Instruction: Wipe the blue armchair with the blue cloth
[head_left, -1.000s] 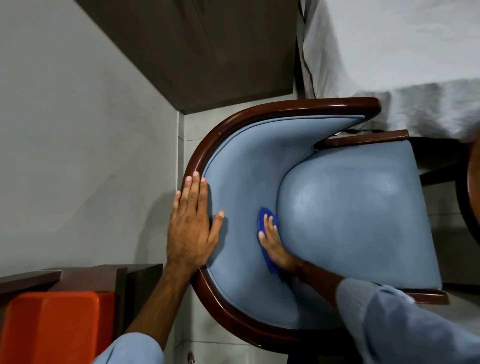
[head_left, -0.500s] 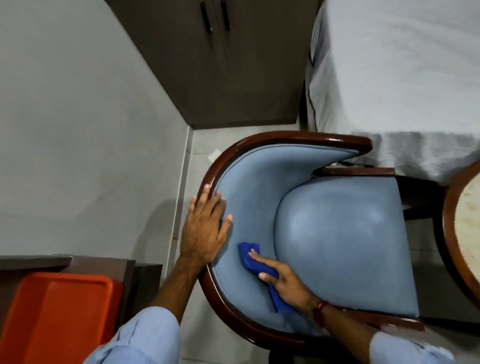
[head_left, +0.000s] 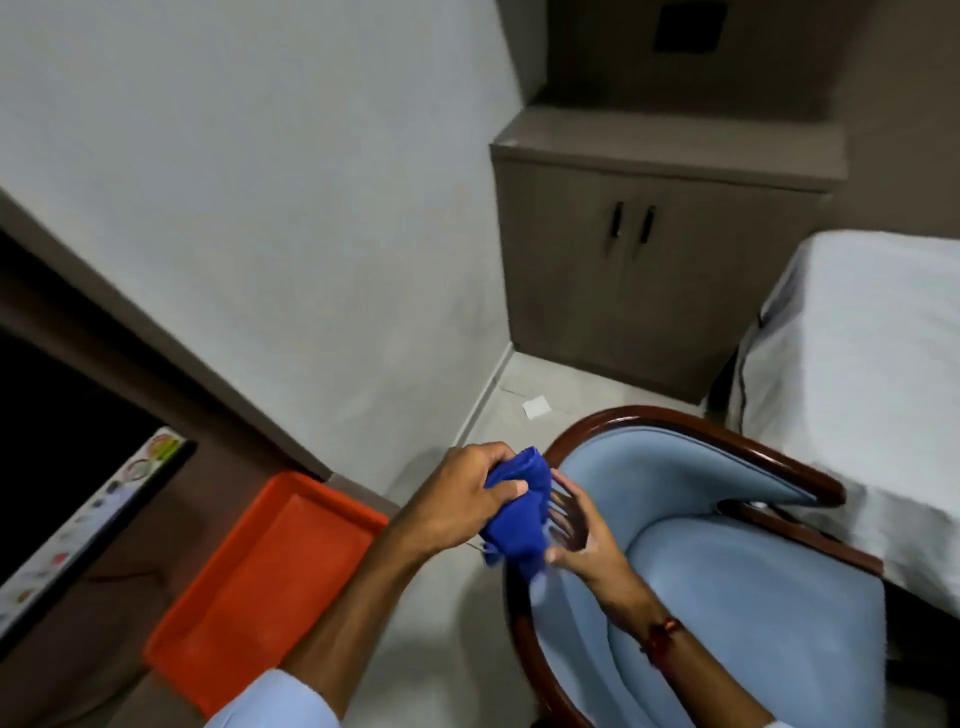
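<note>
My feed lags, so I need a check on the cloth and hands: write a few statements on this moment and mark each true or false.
1. The bunched dark blue cloth is off the light blue upholstered armchair. True.
2. Only the right hand touches the cloth. False: the left hand grips it too.
3. The orange plastic tray sits on the armchair seat. False: it is beside the chair, to the person's left.
4. The brown cabinet has its doors closed. True.
</note>
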